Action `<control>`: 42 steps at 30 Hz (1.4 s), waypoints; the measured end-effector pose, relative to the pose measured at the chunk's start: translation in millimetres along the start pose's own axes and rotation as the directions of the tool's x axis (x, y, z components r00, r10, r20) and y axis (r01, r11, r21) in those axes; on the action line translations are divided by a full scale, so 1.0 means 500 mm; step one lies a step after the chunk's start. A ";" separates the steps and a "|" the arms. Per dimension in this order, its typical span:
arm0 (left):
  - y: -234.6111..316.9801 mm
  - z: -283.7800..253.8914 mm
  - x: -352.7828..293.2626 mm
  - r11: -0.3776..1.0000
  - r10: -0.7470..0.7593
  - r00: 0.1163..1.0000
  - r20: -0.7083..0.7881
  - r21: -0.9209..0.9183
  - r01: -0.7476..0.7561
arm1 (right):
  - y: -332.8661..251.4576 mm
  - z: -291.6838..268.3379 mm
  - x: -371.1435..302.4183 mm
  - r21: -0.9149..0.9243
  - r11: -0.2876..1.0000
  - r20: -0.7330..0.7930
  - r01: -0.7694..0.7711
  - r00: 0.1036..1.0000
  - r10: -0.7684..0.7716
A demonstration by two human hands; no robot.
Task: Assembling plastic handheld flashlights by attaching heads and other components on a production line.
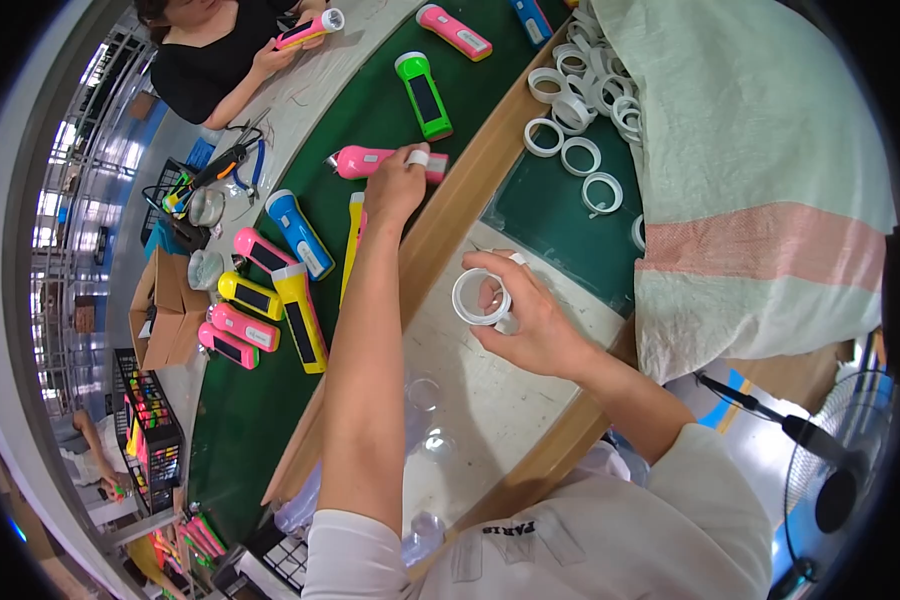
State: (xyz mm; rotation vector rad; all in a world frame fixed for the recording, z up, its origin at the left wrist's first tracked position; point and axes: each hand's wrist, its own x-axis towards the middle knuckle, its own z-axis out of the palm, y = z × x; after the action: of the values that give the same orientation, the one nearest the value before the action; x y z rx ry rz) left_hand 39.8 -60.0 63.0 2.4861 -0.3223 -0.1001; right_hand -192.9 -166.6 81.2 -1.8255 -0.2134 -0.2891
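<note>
My left hand (395, 185) is stretched out toward the upper middle of the frame, fingers curled down and closed over the tail end of a pink plastic flashlight (370, 162) that lies flat on the dark green belt (370, 100). One fingertip wears a strip of white tape. I cannot tell how tightly the fingers press, since the back of the hand hides them.

My right hand (530, 320) sits at the centre of the frame above the pale, scuffed work board (470, 400). Thumb and forefinger pinch a white plastic ring (480, 297) by its rim, the opening turned toward me; the other fingers are loosely bent behind it.

Just left of my left forearm lie a yellow flashlight (300, 315) and a blue one (298, 233), with more pink and yellow ones further left. A green flashlight (424, 95) lies near the top of the frame. In the upper right, a heap of loose white rings (580, 100) spills beside a pale woven sack (750, 170). Some clear round lenses (425, 395) rest on the board below my right hand. At the upper left another person's hand (275, 58) holds a pink flashlight.
</note>
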 end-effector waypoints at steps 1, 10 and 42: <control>-0.015 0.004 -0.011 0.994 0.010 0.997 -0.076 -0.110 -0.019 | 0.002 0.000 -0.003 -0.002 1.000 -0.006 0.000 1.000 0.000; -0.060 -0.220 -0.294 0.786 0.103 0.991 -0.086 -0.604 -0.134 | 0.002 0.001 -0.015 -0.002 1.000 -0.014 -0.030 0.999 0.030; -0.069 -0.368 -0.793 0.851 0.002 0.953 0.304 -0.501 0.158 | -0.227 0.033 -0.114 -0.359 0.829 0.555 0.428 0.812 -0.179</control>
State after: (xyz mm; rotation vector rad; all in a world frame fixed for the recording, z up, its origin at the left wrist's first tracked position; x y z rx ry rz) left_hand -309.3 173.5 188.6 1.9352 -0.2704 -0.5290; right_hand -278.9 -119.7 163.7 -2.3319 -0.8917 -0.0842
